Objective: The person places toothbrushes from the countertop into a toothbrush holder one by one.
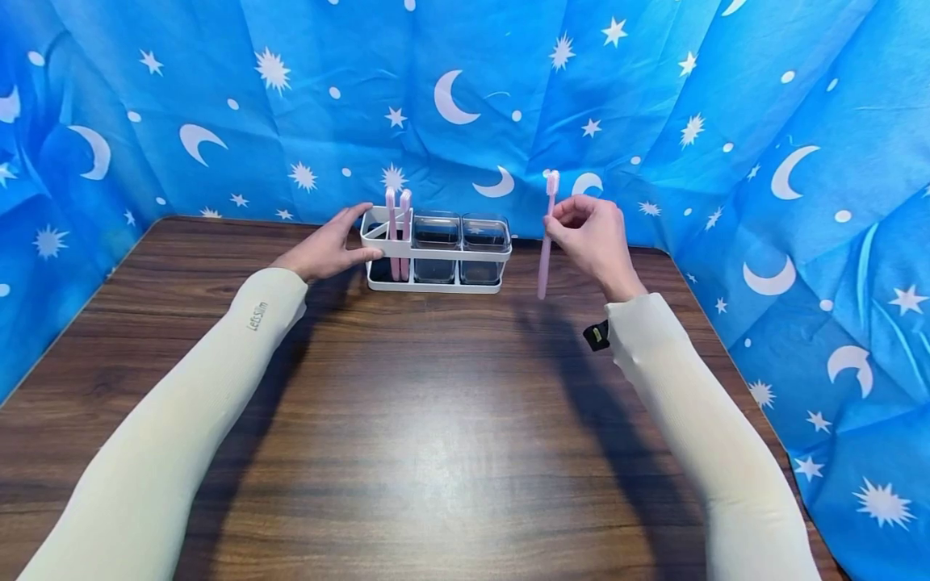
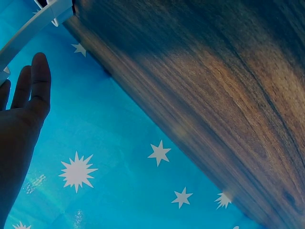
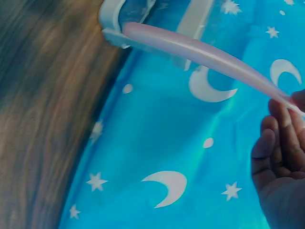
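My right hand [image 1: 592, 238] pinches a pink toothbrush [image 1: 543, 270] between thumb and fingertips, to the right of a white toothbrush holder [image 1: 436, 286]. The brush is nearly upright, with its head at the top and its handle hanging below my fingers; in the right wrist view the pink handle [image 3: 205, 55] overlaps the holder. My left hand [image 1: 327, 246] rests at the holder's left end, thumb along the front rim and fingers towards the back. Its fingers [image 2: 40, 83] look straight in the left wrist view. Two pink toothbrushes [image 1: 398, 234] stand in the holder's left section.
Two clear cups [image 1: 436, 266] sit side by side in the holder's middle and right sections. The holder stands near the back edge of a dark wooden table [image 1: 436, 403]. A blue cloth [image 1: 327, 97] with moons and stars hangs behind and along the sides.
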Motion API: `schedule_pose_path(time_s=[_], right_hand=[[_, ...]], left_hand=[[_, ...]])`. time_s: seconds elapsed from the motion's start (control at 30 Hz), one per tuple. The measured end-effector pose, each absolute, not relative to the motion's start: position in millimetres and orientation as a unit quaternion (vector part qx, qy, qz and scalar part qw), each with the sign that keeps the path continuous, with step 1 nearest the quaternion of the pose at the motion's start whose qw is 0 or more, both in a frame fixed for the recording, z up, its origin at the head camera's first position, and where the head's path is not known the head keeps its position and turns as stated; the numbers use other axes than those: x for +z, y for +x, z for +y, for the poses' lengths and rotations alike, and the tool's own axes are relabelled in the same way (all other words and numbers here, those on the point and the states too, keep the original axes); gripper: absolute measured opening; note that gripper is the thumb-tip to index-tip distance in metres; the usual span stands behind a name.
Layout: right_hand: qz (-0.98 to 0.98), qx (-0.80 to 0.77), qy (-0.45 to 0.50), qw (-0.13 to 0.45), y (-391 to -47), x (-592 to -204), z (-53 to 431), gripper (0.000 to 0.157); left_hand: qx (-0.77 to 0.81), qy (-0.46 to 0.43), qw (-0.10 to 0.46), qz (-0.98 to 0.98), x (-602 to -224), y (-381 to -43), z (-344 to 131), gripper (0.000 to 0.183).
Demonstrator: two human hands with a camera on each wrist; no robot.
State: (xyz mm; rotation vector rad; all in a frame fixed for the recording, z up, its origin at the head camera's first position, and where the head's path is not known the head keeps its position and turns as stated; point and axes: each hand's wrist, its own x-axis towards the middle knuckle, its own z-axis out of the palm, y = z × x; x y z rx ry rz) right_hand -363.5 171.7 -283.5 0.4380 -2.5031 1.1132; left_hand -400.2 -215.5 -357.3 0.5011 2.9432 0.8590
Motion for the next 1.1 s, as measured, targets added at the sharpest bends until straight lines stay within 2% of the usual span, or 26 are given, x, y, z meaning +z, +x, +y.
schedule_pose_path(time_s=[0.27, 0.43, 0.83, 0.93, 1.1], right_hand=[[-0.828, 0.435, 0.257, 0.242, -342.1, -260.7, 146.8, 0.017], [-0.800, 0.463, 0.283, 0.258, -327.5, -247.6, 128.7, 0.017], [-0.729, 0.523, 0.336, 0.287, -333.8, -241.6, 83.2, 0.015], [-0.726, 0.520, 0.347, 0.287, -335.1, -241.9, 70.2, 0.015], [-0.746, 0.524, 0.324, 0.253, -335.7, -244.0, 53.4, 0.017]], left_hand=[[0.283, 0.150, 0.020, 0.947, -357.9, -398.8, -213.6, 0.089], [0.290, 0.145, 0.023, 0.946, -357.5, -397.7, -213.3, 0.089], [0.289, 0.148, 0.023, 0.945, -357.0, -397.7, -215.6, 0.088], [0.288, 0.150, 0.021, 0.946, -357.3, -398.8, -216.0, 0.088], [0.283, 0.149, 0.022, 0.947, -358.4, -400.3, -215.1, 0.089]])
